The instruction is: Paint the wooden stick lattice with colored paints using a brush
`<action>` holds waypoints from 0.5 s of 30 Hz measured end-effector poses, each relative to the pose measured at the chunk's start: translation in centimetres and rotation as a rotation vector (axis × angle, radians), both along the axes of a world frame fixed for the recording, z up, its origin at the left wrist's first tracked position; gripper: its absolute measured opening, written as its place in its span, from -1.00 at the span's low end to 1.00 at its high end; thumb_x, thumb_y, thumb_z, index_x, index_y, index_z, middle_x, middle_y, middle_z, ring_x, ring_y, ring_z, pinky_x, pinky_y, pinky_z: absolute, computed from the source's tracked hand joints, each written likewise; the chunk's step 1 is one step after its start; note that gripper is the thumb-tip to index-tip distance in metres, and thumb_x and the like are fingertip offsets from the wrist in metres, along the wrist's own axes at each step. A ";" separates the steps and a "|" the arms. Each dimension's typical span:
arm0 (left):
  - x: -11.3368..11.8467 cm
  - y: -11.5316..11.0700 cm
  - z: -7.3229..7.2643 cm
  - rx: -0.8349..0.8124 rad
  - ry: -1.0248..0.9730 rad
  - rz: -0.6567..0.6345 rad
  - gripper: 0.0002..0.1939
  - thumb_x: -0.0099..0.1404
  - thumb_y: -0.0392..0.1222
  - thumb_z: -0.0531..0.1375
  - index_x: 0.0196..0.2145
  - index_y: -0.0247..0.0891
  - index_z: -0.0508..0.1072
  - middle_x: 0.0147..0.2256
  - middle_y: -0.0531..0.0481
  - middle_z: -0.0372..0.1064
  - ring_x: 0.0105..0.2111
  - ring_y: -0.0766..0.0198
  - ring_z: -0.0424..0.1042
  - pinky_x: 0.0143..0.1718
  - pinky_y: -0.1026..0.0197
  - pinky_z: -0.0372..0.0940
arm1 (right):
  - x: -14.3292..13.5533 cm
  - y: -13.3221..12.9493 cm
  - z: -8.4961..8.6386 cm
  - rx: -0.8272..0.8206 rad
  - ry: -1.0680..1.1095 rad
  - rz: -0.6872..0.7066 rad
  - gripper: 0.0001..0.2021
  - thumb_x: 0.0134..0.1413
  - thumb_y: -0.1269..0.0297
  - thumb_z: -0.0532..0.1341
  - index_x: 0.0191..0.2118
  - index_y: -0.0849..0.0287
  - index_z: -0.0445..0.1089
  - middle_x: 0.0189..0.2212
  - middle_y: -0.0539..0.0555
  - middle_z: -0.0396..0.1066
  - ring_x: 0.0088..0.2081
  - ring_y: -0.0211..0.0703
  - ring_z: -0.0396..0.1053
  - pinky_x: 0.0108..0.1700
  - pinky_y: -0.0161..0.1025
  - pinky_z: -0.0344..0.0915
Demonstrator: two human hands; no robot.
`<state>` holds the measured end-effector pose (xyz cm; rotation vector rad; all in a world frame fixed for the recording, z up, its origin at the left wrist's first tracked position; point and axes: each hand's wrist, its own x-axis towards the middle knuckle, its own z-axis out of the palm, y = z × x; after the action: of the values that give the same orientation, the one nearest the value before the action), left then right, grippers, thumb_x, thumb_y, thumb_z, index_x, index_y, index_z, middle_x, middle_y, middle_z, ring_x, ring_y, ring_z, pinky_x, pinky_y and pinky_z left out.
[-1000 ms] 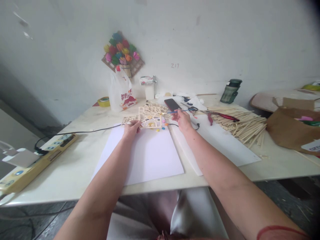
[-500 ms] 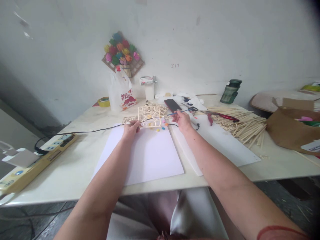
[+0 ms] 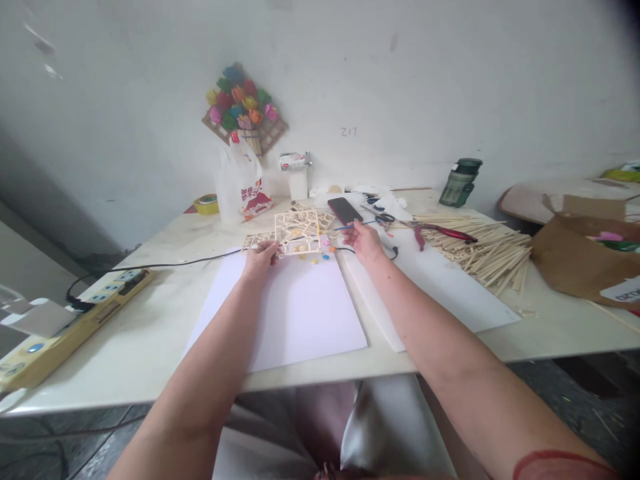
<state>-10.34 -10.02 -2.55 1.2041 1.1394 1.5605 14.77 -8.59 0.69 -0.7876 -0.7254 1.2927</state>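
My left hand (image 3: 263, 258) is closed on the lower left corner of a wooden lattice frame (image 3: 297, 253), which stands tilted up above the far edge of a white sheet (image 3: 305, 307). In my right hand (image 3: 363, 239) is a thin blue brush (image 3: 345, 228), pinched between the fingers and pointing left toward the frame's right side. Small colored blobs, among them a blue one (image 3: 325, 257), lie just right of and below the frame. Behind the frame are more pale stick pieces, partly hidden.
A phone (image 3: 345, 210), scissors (image 3: 384, 218), red-handled pliers (image 3: 453, 233) and a pile of wooden sticks (image 3: 495, 257) lie to the right. A power strip (image 3: 85, 327) is at left, a plastic bag (image 3: 243, 187) behind, a green bottle (image 3: 461, 183) at back right.
The brush tip has moved slightly away from the frame's right edge, where a yellow mark now shows. Both hands keep nearly the same place.
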 end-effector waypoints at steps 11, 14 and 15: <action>0.1 0.0 0.0 0.012 0.049 0.006 -0.66 -0.08 0.03 0.36 -0.60 -0.30 0.40 -0.73 0.09 0.24 -0.76 0.46 0.10 -0.72 0.34 -0.03 | 0.0 0.3 -0.3 0.046 -0.012 -0.032 -0.77 0.18 0.27 0.19 -0.47 0.22 0.34 -0.66 0.01 0.44 -0.69 -0.35 0.29 -0.59 -0.39 0.28; 0.0 0.0 0.0 0.034 0.071 0.016 -0.66 -0.08 0.04 0.35 -0.60 -0.30 0.41 -0.74 0.09 0.22 -0.75 0.45 0.12 -0.71 0.34 -0.01 | -0.1 0.5 -0.5 0.087 -0.024 -0.061 -0.77 0.14 0.21 0.24 -0.46 0.22 0.34 -0.66 -0.01 0.45 -0.69 -0.35 0.31 -0.57 -0.39 0.30; 0.0 0.0 0.0 0.038 0.081 0.020 -0.66 -0.07 0.05 0.34 -0.60 -0.30 0.41 -0.75 0.09 0.22 -0.75 0.45 0.13 -0.71 0.34 -0.01 | -0.1 0.5 -0.5 0.099 -0.027 -0.065 -0.77 0.12 0.20 0.25 -0.46 0.21 0.34 -0.66 -0.02 0.45 -0.69 -0.35 0.31 -0.57 -0.38 0.31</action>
<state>-10.34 -10.06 -2.55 1.2947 1.1816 1.5671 14.68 -8.09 0.21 -0.7439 -0.7734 1.1815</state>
